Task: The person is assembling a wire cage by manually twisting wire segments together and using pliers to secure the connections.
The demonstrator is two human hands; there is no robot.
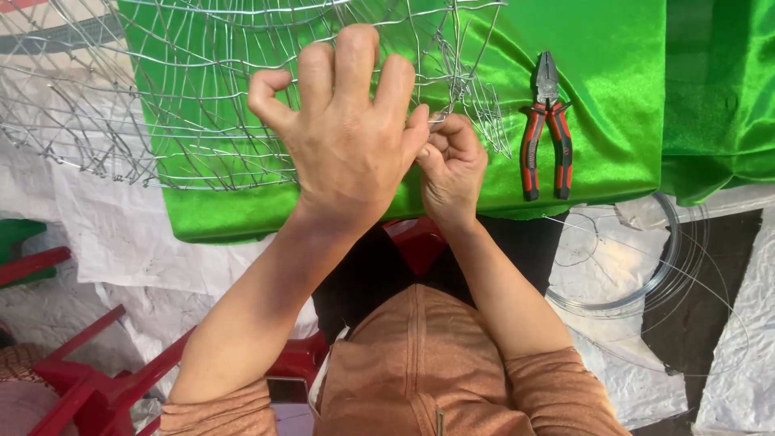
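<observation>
Pinching a thin wire (438, 121) at the edge of a wire-mesh frame (186, 105) on green cloth (613, 48), the right hand (452, 165) works beside the left hand (347, 137), whose raised, curled fingers partly hide the frame; red-handled pliers (546, 125) lie near, a wire coil (646, 266) below.

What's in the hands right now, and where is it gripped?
Both the left hand and the right hand pinch a thin wire at the wire frame's near edge.

Craft workshop; pliers (546, 125); wire coil (646, 266); wire frame (161, 105)
</observation>
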